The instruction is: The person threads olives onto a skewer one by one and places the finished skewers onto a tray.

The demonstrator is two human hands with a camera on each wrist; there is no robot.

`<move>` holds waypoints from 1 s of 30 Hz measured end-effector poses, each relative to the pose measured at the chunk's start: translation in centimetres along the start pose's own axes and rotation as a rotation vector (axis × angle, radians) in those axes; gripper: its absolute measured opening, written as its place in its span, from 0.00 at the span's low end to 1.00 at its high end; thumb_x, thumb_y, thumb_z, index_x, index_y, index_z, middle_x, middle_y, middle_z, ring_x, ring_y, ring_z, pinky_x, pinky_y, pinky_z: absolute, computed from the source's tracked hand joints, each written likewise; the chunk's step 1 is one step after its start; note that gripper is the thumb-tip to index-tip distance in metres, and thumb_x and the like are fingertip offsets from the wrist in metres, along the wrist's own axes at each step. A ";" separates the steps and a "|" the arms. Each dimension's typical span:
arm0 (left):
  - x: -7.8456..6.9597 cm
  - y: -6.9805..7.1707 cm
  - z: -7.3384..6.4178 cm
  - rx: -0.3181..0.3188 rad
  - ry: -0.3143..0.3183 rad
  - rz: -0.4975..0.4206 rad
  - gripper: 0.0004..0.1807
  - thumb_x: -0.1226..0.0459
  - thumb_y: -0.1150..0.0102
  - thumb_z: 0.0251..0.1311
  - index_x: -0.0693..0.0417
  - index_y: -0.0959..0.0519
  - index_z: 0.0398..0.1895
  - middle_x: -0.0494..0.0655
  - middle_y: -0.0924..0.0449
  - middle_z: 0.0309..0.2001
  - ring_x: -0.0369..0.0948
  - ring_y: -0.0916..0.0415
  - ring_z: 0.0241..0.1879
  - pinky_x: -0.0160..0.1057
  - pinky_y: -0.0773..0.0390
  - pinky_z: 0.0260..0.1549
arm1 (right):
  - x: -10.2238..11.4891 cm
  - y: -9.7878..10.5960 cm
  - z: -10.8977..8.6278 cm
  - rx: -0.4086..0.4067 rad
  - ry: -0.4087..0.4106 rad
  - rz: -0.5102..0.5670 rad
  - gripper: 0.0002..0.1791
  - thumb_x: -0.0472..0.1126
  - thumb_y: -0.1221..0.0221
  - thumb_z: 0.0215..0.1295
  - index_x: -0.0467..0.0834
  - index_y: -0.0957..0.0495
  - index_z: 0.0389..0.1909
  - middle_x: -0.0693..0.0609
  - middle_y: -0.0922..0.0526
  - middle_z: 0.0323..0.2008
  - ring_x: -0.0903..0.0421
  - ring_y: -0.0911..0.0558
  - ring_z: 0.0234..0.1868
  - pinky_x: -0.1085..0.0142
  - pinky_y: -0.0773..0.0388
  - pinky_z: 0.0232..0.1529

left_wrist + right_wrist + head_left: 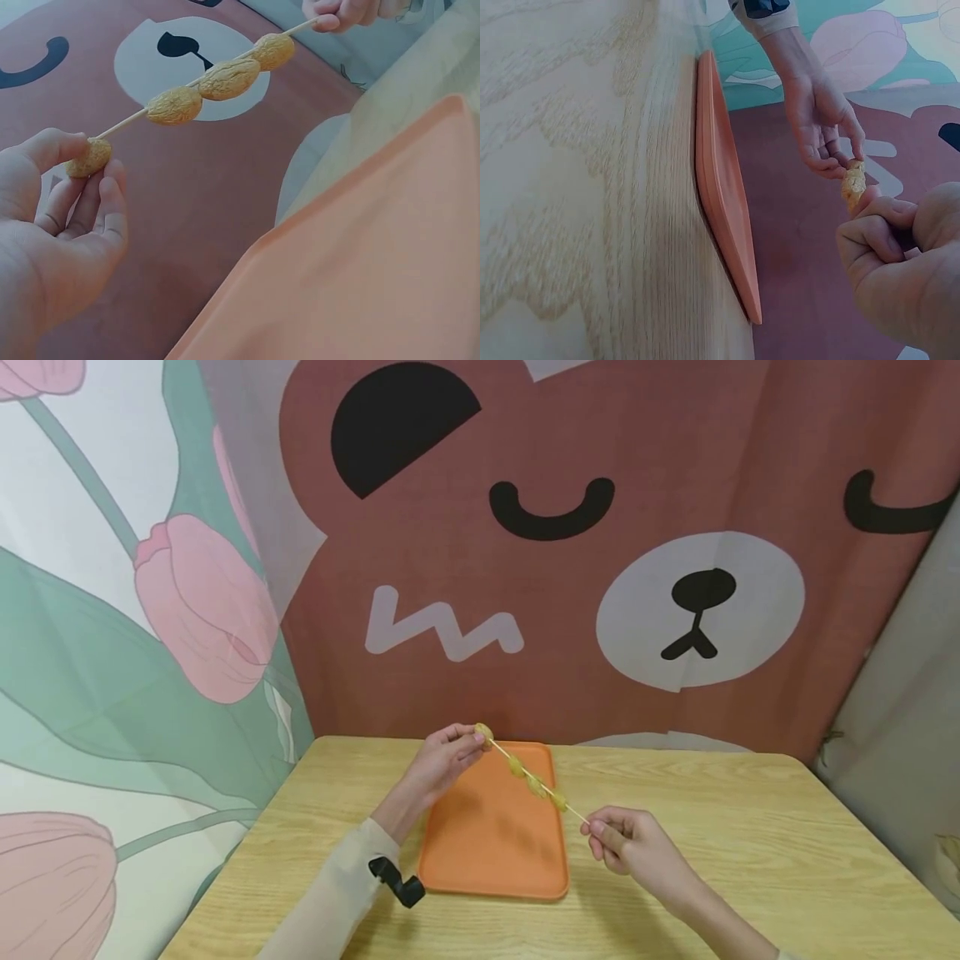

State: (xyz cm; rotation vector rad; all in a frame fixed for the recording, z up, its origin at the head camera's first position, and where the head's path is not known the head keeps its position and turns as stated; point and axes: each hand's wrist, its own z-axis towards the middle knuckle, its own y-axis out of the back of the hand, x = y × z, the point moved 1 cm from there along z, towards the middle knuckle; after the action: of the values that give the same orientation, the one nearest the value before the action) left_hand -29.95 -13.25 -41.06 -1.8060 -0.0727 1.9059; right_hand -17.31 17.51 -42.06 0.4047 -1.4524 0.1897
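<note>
A thin wooden skewer [124, 124] slants over the orange tray [495, 852], held up between both hands. Three wrinkled yellow oval pieces, like dried fruit, are threaded along it; the middle one [229, 79] nearly meets its neighbours. My left hand [442, 766] pinches another such piece [88, 157] at the skewer's upper left end, thumb on one side and fingers on the other. At the lower right, my right hand [636, 843] grips the bare end of the stick between thumb and curled fingers. The right wrist view shows only part of the pieces, beyond my right fist.
The tray lies flat on a light wood-grain table [697, 860], reaching toward its back edge. Behind stands a brown curtain [450, 560] with a bear face, and a tulip-print cloth [97, 693] hangs at the left. A black strap piece [397, 881] sticks out at my left sleeve.
</note>
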 end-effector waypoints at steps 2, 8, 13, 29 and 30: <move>0.1 0.0 0.0 0.003 0.011 0.010 0.12 0.65 0.32 0.66 0.62 0.22 0.46 0.56 0.18 0.50 0.51 0.20 0.53 0.48 0.27 0.62 | 0.0 0.0 0.0 0.000 -0.002 0.004 0.15 0.38 0.48 0.80 0.28 0.22 0.44 0.43 0.24 0.28 0.62 0.36 0.20 0.72 0.42 0.19; 0.3 0.1 -0.1 0.009 0.039 0.008 0.14 0.64 0.30 0.65 0.64 0.20 0.47 0.56 0.17 0.49 0.49 0.19 0.51 0.45 0.25 0.60 | -0.2 -0.1 0.0 0.015 0.014 0.027 0.15 0.39 0.49 0.81 0.28 0.23 0.44 0.43 0.24 0.27 0.61 0.37 0.19 0.71 0.43 0.19; 0.3 0.2 -0.2 0.025 0.059 0.014 0.14 0.64 0.30 0.64 0.64 0.20 0.47 0.58 0.18 0.49 0.49 0.19 0.50 0.45 0.24 0.59 | -0.6 -0.1 0.1 0.022 0.022 0.020 0.15 0.39 0.50 0.81 0.30 0.22 0.44 0.43 0.23 0.27 0.62 0.38 0.18 0.72 0.43 0.19; 1.5 -0.1 -0.4 0.026 0.105 0.078 0.06 0.68 0.32 0.66 0.62 0.18 0.40 0.54 0.15 0.43 0.47 0.17 0.46 0.44 0.21 0.55 | -1.3 -0.4 0.3 0.012 -0.009 0.047 0.16 0.38 0.49 0.81 0.26 0.24 0.45 0.43 0.23 0.28 0.62 0.35 0.19 0.72 0.41 0.19; 1.6 -0.1 -0.4 0.024 0.108 0.090 0.05 0.68 0.33 0.66 0.62 0.17 0.39 0.54 0.15 0.42 0.47 0.17 0.46 0.44 0.21 0.55 | -1.4 -0.5 0.3 0.011 -0.015 0.049 0.16 0.38 0.49 0.81 0.26 0.24 0.45 0.43 0.23 0.28 0.62 0.35 0.19 0.72 0.41 0.19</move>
State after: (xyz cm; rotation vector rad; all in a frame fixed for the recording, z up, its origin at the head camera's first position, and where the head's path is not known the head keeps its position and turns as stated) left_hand -29.54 -12.69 -42.50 -1.9217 0.0699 1.8573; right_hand -17.61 17.12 -43.44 0.3806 -1.4773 0.2348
